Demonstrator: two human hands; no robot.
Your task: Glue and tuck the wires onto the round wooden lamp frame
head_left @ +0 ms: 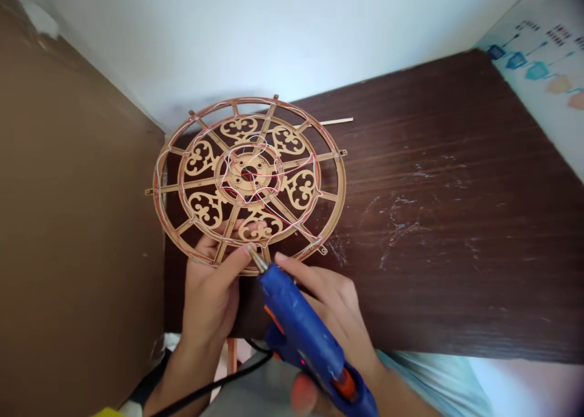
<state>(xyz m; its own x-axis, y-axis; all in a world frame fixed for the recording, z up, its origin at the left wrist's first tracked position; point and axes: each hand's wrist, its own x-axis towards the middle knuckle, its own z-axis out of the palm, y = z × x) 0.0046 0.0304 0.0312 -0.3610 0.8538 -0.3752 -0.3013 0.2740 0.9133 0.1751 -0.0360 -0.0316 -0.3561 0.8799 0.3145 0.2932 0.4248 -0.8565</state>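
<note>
A round laser-cut wooden wheel [249,177] with heart-shaped fretwork and thin red and white wires along its spokes and rim lies on the dark wooden table [433,222]. My left hand [212,289] grips the wheel's near rim, fingers under it and thumb on top. My right hand [328,307] holds a blue hot glue gun [305,335] with an orange trigger. Its metal nozzle points at the rim right beside my left thumb tip. A black cord [214,383] trails from the gun toward the lower left.
A thin wooden stick [335,121] lies on the table behind the wheel. A brown cardboard panel [77,222] stands at the left, a white wall behind. A poster with blue icons [542,64] is at the upper right. The tabletop shows dried glue smears [401,222].
</note>
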